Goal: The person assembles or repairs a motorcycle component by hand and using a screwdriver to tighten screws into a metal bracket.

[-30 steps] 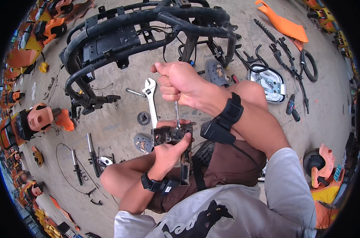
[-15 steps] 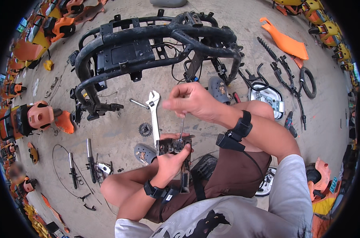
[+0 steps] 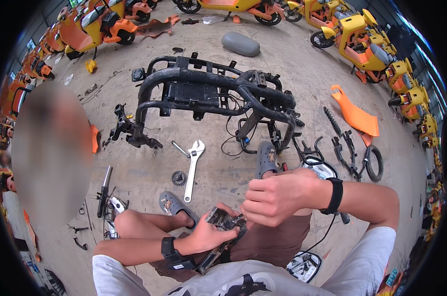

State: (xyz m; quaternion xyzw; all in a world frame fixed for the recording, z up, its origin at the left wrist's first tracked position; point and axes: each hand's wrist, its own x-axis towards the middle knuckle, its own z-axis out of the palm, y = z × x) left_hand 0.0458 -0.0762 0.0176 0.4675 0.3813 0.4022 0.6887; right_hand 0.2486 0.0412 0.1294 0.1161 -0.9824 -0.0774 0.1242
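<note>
One grimy metal part [image 3: 227, 222], dark, blocky and scuffed, held above the lap. One left hand [image 3: 208, 233], grasping the part from beneath. One right hand [image 3: 271, 197], fingers closed over the part's upper end. One bare black tubular scooter frame [image 3: 218, 93] on concrete ahead. One silver adjustable wrench [image 3: 193, 167], one small toothed sprocket [image 3: 178, 177], one orange plastic panel [image 3: 355, 116], one black rubber ring [image 3: 374, 163].
</note>
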